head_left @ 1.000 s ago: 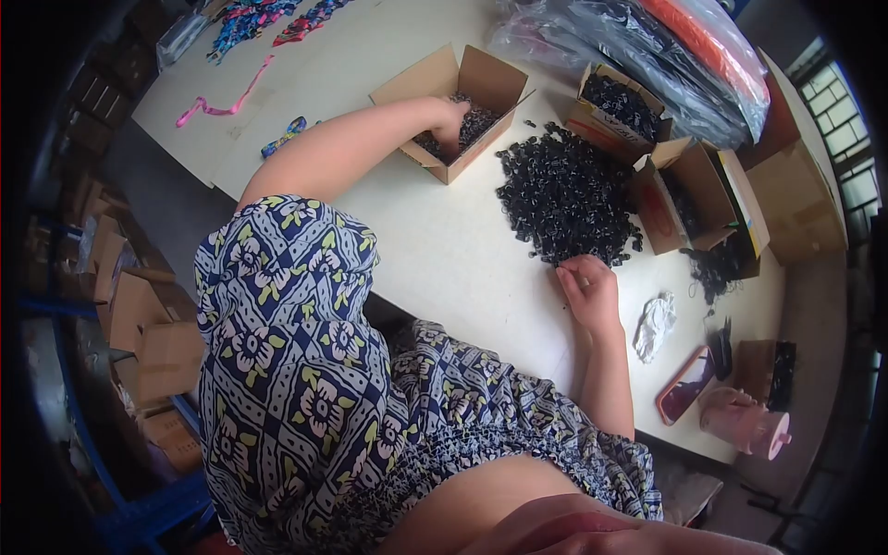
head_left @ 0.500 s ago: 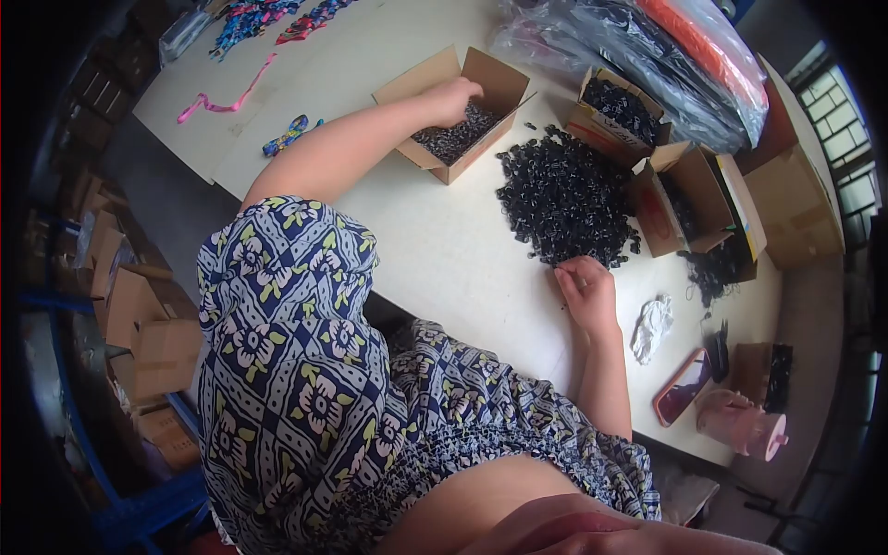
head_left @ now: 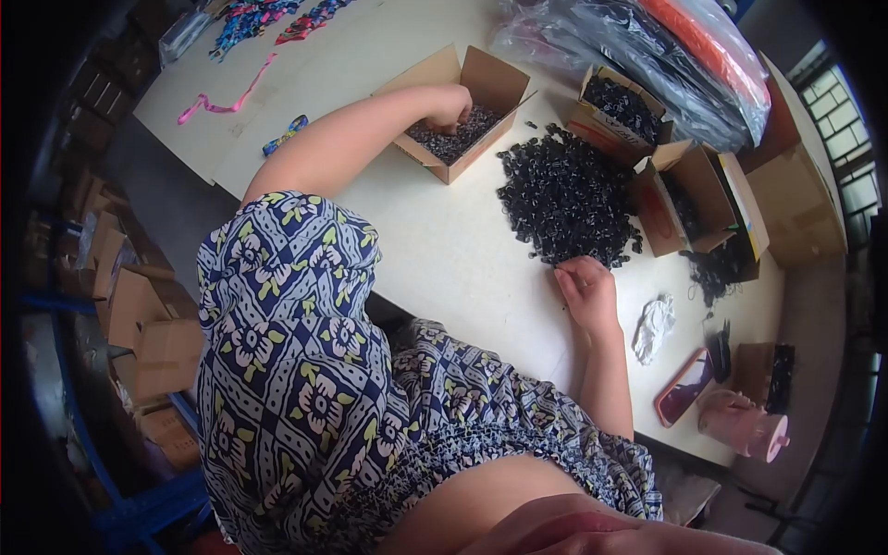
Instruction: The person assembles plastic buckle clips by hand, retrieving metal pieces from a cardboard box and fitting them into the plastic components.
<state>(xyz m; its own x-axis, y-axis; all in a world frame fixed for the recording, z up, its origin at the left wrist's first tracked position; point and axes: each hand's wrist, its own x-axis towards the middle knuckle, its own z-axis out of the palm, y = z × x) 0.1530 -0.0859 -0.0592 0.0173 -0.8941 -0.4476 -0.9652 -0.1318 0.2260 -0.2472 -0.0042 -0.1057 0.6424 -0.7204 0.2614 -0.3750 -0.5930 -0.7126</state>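
Note:
My left hand (head_left: 448, 106) reaches into an open cardboard box (head_left: 444, 172) of small, greyish metallic pieces (head_left: 474, 127). Its fingers curl downward with the tips together at the pieces; whatever they pinch is too small to make out. At the near edge of a large heap of small black fittings (head_left: 566, 199), my right hand (head_left: 589, 285) rests on the table. Thumb and fingers are pinched there, and a tiny dark bit shows at the tips. I cannot tell what it is.
Right of the heap stand two boxes of black pieces, one farther back (head_left: 606, 129) and one nearer (head_left: 659, 217). A crumpled white cloth (head_left: 654, 328), a phone (head_left: 684, 388) and a pink lidded cup (head_left: 743, 425) lie nearer me. Patterned straps (head_left: 254, 23) and plastic-wrapped bundles (head_left: 647, 65) occupy the far side.
My left hand has shifted slightly within the box, and its fingers now bend down to the pieces instead of reaching toward the far right. My right hand has stayed in place.

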